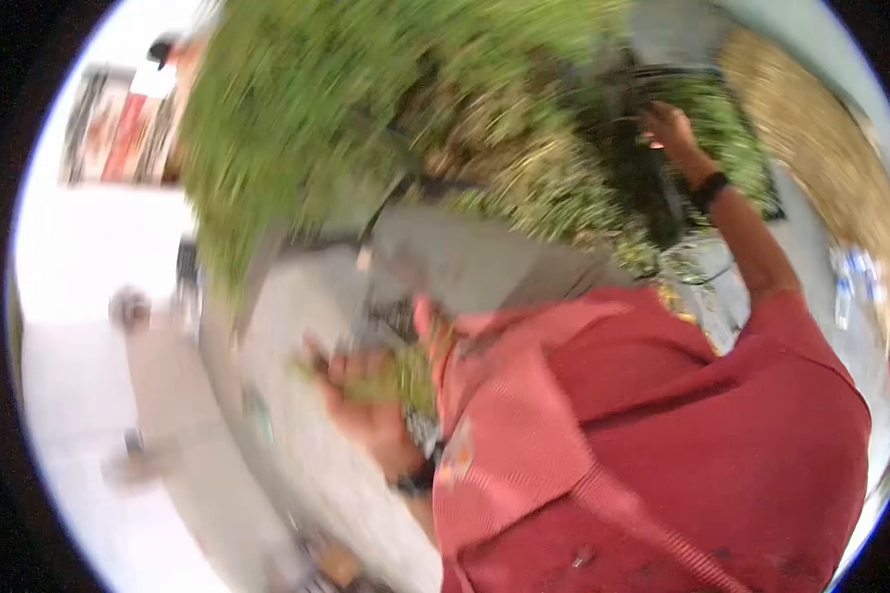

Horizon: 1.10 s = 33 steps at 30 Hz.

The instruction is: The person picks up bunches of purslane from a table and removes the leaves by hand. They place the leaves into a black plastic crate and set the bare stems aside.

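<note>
My left hand (366, 410), at the lower left, is closed around a small bunch of green stems (400, 381), beside the red shirt (682, 415). My right hand (670, 130), at the upper right, is over the edge of a black crate (653, 193) with green plants (727, 128) in it. Its fingers are blurred by motion, and I cannot tell whether they grip anything. A black band (710, 190) is on the right wrist. A big heap of green and yellowish plants (366, 109) lies to the left of the crate.
A brown woven sack or mat (811, 128) and plastic bottles (855, 277) are on the right. Grey floor or sheeting (465, 252) shows below the heap. On the left are a red and white poster (124, 128) and part of another person (186, 79). The whole view is smeared.
</note>
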{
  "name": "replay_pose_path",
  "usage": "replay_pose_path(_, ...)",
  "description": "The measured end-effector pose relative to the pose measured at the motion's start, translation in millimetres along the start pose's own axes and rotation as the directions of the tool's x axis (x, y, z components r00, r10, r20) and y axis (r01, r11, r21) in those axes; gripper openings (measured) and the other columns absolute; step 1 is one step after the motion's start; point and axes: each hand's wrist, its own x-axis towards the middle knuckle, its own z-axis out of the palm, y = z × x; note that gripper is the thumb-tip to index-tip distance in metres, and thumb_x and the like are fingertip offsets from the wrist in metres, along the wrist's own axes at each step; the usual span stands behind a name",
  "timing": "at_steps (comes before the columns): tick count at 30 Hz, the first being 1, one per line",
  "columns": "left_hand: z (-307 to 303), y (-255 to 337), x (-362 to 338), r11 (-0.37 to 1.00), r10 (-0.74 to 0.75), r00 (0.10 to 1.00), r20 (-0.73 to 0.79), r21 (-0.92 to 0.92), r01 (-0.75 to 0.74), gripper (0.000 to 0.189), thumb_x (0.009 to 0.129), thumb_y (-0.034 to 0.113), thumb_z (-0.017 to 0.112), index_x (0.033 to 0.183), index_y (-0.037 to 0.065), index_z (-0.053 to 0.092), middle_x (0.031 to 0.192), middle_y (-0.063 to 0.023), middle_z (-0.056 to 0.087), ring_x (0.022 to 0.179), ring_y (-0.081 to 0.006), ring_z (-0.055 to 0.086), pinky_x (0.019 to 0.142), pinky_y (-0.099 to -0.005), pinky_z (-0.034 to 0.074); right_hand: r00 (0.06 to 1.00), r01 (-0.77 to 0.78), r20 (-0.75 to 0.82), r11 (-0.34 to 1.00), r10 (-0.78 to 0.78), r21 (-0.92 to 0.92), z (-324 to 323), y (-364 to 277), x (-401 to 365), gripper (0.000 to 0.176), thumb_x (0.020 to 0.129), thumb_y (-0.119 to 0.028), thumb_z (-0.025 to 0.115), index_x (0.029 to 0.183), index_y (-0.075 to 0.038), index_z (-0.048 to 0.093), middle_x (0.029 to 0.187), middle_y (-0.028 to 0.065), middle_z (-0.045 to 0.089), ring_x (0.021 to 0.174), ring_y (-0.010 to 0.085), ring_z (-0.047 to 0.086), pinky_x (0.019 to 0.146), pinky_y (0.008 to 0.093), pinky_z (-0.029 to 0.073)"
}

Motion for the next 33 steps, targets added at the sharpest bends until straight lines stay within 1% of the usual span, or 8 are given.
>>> replay_pose_path(5, 17, 6, -7, 0.993, 0.113, 0.992, 0.059, -0.047, -0.11, 0.043, 0.093, 0.033, 0.045, 0.134, 0.023, 0.039, 0.093, 0.0008, 0.051, 0.08, -0.0162, 0.046, 0.082, -0.0406, 0.04, 0.634, 0.654, 0.73, 0.681, -0.257, -0.328, 154, -43, -133, 0.05, 0.088, -0.037, 0.052, 0.121, 0.0, 0.048, 0.113, 0.0175, 0.058, 0.094, 0.0265, 0.06, 0.078, 0.0357, 0.049)
replay_pose_path(8, 8, 12, -15, 0.996, 0.09, 0.979, 0.184, -0.014, -0.089, 0.042, 0.092, 0.031, 0.047, 0.133, 0.024, 0.04, 0.111, -0.003, 0.056, 0.091, -0.0194, 0.052, 0.087, -0.0443, 0.041, 0.241, 0.927, 0.739, 0.374, -0.629, 0.015, 221, -55, -213, 0.055, 0.082, -0.031, 0.057, 0.128, -0.005, 0.04, 0.131, 0.0171, 0.042, 0.117, 0.0338, 0.043, 0.098, 0.0389, 0.035)
replay_pose_path(11, 1, 13, -19, 0.997, 0.066, 0.966, 0.249, -0.051, -0.055, 0.042, 0.092, 0.031, 0.047, 0.133, 0.024, 0.04, 0.119, -0.005, 0.055, 0.1, -0.0233, 0.054, 0.089, -0.0474, 0.04, 0.108, 0.967, 0.751, -0.105, -0.652, -0.23, 230, -53, -243, 0.05, 0.079, -0.027, 0.06, 0.123, -0.007, 0.046, 0.124, 0.017, 0.045, 0.111, 0.0369, 0.045, 0.094, 0.0392, 0.037)
replay_pose_path(15, -6, 13, -20, 0.993, 0.094, 0.975, 0.2, -0.094, -0.077, 0.04, 0.093, 0.03, 0.044, 0.133, 0.023, 0.04, 0.122, -0.0057, 0.054, 0.108, -0.0246, 0.052, 0.097, -0.0479, 0.035, 0.106, 0.994, 0.648, 0.106, -0.754, -0.039, 223, -70, -241, 0.037, 0.078, -0.025, 0.061, 0.11, -0.007, 0.057, 0.11, 0.0151, 0.054, 0.097, 0.0327, 0.053, 0.083, 0.0372, 0.043)
replay_pose_path(17, -7, 11, -20, 0.984, 0.144, 0.983, 0.115, -0.122, -0.13, 0.039, 0.094, 0.028, 0.042, 0.133, 0.022, 0.04, 0.121, -0.0066, 0.055, 0.112, -0.0244, 0.05, 0.101, -0.0475, 0.033, 0.21, 0.812, 0.804, 0.557, -0.556, 0.173, 216, -102, -272, 0.024, 0.077, -0.023, 0.063, 0.094, -0.006, 0.064, 0.092, 0.0118, 0.06, 0.082, 0.0276, 0.058, 0.072, 0.035, 0.046)
replay_pose_path(19, -9, 7, -15, 0.975, 0.157, 0.978, 0.135, -0.18, -0.132, 0.037, 0.094, 0.025, 0.042, 0.131, 0.02, 0.042, 0.12, -0.0074, 0.056, 0.113, -0.025, 0.051, 0.103, -0.0475, 0.03, 0.164, 0.829, 0.797, 0.519, -0.582, 0.208, 220, -122, -297, 0.017, 0.076, -0.02, 0.064, 0.087, -0.006, 0.065, 0.079, 0.0087, 0.061, 0.073, 0.0248, 0.059, 0.065, 0.0323, 0.047)
replay_pose_path(22, -7, 3, -15, 0.967, 0.151, 0.986, 0.072, -0.218, -0.133, 0.034, 0.094, 0.021, 0.043, 0.128, 0.016, 0.046, 0.12, -0.0095, 0.056, 0.112, -0.0262, 0.052, 0.103, -0.0476, 0.031, -0.194, 0.839, 0.725, 0.271, -0.661, 0.472, 235, -123, -314, 0.014, 0.071, -0.018, 0.067, 0.081, -0.009, 0.064, 0.079, 0.0044, 0.057, 0.077, 0.0218, 0.056, 0.067, 0.0335, 0.047)
replay_pose_path(33, -1, -8, -13, 0.95, 0.08, 0.995, 0.063, -0.308, -0.057, 0.035, 0.096, 0.023, 0.036, 0.127, 0.007, 0.044, 0.129, -0.0141, 0.047, 0.123, -0.0287, 0.041, 0.104, -0.0471, 0.031, -0.284, 0.906, 0.683, 0.045, -0.673, 0.421, 257, -105, -308, 0.022, 0.061, -0.012, 0.07, 0.083, -0.01, 0.066, 0.1, 0.0011, 0.055, 0.088, 0.022, 0.05, 0.072, 0.0336, 0.045)
